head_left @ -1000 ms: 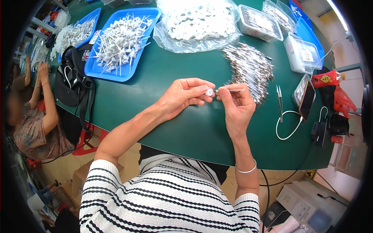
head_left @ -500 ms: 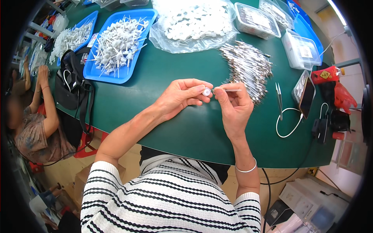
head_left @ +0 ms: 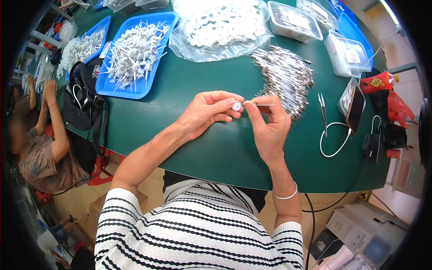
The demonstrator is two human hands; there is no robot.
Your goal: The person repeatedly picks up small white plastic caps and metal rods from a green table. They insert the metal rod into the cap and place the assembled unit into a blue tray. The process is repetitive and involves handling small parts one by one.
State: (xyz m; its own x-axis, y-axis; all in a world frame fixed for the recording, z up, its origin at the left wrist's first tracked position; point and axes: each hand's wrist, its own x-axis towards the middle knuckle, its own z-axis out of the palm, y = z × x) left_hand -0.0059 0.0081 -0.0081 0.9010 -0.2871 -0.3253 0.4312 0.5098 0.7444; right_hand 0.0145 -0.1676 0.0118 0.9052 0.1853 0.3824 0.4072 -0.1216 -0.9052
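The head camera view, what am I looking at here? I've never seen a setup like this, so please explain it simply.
There's no machine: these are a person's two bare hands. The pictures come from a wide fisheye camera worn on that person's head, looking down, so straight edges bend near the rim. Picture left is the person's left.

The left hand pinches a small white round piece. The right hand holds a thin rod, one end close to that piece; whether they touch is too small to tell.

On the green table lie a blue tray of white stemmed parts, a clear bag of white pieces, a pile of slim rods and tweezers.
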